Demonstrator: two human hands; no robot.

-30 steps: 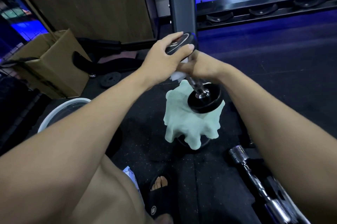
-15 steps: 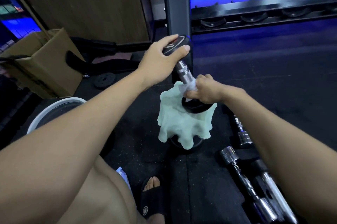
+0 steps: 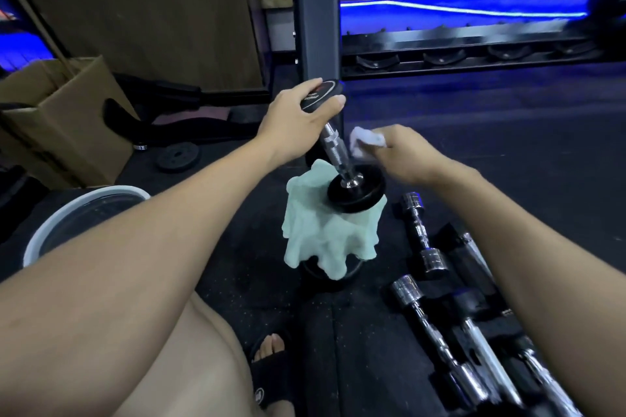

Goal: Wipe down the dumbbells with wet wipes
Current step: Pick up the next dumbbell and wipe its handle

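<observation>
Head view, looking down: a sandalled foot (image 3: pixel 271 354) rests on the black gym floor (image 3: pixel 508 145), chrome dumbbells (image 3: pixel 423 233) lying to the right. Beyond it, a black-plated dumbbell (image 3: pixel 338 152) stands tilted on a pale green towel (image 3: pixel 315 230) draped over a dark object. The left hand (image 3: pixel 298 118) grips the dumbbell's top plate; the right hand (image 3: pixel 403 154) pinches a crumpled white wipe (image 3: pixel 364 142) just beside the chrome handle. A white bucket (image 3: pixel 50 226) and cardboard box (image 3: pixel 67 118) sit left; a rack (image 3: pixel 457 43) stands behind.
</observation>
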